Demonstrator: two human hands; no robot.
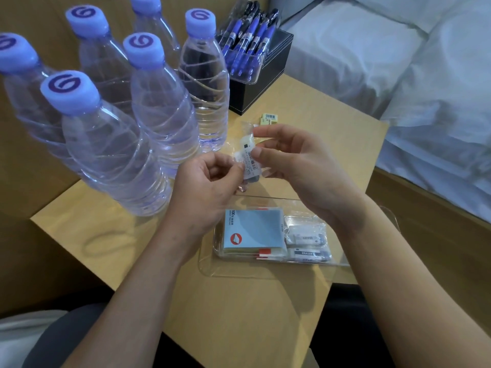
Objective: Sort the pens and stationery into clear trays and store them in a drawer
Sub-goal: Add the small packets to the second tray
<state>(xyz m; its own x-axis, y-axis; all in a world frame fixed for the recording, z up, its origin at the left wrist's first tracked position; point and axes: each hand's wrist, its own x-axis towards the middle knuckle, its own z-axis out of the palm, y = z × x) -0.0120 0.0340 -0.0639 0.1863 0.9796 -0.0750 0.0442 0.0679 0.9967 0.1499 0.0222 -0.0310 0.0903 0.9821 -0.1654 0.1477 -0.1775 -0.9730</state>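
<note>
Both hands, left hand point(204, 181) and right hand point(295, 166), pinch one small packet point(248, 158) above the clear tray point(210, 264). Lower it beside the erasers point(308, 245), then loosen both grips.

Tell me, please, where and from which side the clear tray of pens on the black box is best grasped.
I'd grip the clear tray of pens by its two long side walls, coming from above and the front. It rests tilted on the black box, its low front end overhanging. The pens stick out at the back, and the water bottles crowd its left side, so keep the fingers low.
</note>
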